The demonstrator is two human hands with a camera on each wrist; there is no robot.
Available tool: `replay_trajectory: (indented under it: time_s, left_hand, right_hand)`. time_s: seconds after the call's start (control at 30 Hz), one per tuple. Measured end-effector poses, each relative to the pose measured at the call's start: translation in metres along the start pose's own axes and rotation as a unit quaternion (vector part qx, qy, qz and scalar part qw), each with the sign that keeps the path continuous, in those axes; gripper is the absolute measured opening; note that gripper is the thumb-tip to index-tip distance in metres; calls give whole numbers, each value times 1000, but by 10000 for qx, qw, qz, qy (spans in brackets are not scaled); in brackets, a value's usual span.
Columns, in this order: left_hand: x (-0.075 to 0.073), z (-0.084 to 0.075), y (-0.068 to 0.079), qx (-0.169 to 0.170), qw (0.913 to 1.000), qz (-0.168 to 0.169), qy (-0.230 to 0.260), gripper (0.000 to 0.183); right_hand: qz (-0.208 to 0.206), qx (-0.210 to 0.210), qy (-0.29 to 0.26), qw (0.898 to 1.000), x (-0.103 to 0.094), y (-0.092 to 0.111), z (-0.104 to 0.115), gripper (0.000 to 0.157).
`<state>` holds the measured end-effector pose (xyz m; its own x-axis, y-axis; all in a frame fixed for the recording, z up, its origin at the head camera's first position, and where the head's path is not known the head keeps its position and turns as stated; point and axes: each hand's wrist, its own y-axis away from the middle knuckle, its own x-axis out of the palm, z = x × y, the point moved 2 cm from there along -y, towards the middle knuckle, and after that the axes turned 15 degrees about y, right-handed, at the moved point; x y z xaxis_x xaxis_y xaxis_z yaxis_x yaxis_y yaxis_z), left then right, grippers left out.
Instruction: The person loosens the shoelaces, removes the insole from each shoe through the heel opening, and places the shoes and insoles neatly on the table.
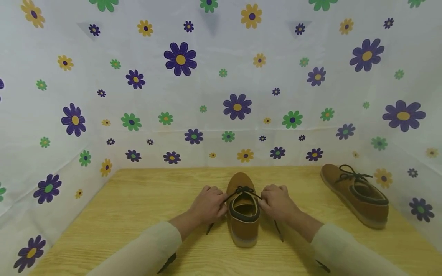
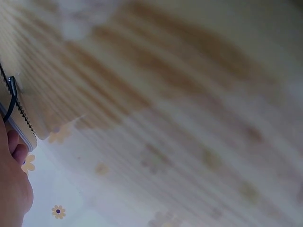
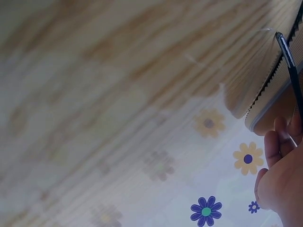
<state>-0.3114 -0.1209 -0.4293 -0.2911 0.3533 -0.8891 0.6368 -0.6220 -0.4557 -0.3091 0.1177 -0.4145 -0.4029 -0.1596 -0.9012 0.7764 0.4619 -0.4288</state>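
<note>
A brown shoe [image 1: 244, 228] with a dark padded collar stands mid-table in the head view, toe pointing away. Dark laces cross at its throat in a small knot [image 1: 244, 189]. On the shoe's left side my left hand [image 1: 208, 204] grips one lace, pulled outward, its loose end hanging below the fingers. My right hand [image 1: 279, 202] holds the other lace on the right side, and that end [image 1: 279, 232] dangles too. In the left wrist view my left hand [image 2: 14, 184] shows only at the edge; the right wrist view has my right hand [image 3: 286, 175] beside the shoe's sole.
A second brown shoe [image 1: 362, 197], its laces tied in a bow, stands at the table's right side. The wood-grain table [image 1: 138, 199] meets a white flowered cloth [image 1: 207, 84] at the back and both sides.
</note>
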Motion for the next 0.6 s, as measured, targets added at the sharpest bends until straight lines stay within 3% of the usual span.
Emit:
replay_trajectory:
  time_s: [0.23,0.6]
  left_hand:
    - [2,-1,0,-154,9998,144,9,5]
    - [2,-1,-1,-477,9977,480,87,14]
  right_hand:
    - [90,79,39,9999,0,2,-1,32]
    - [288,249,-140,9992,-1,1,1,26]
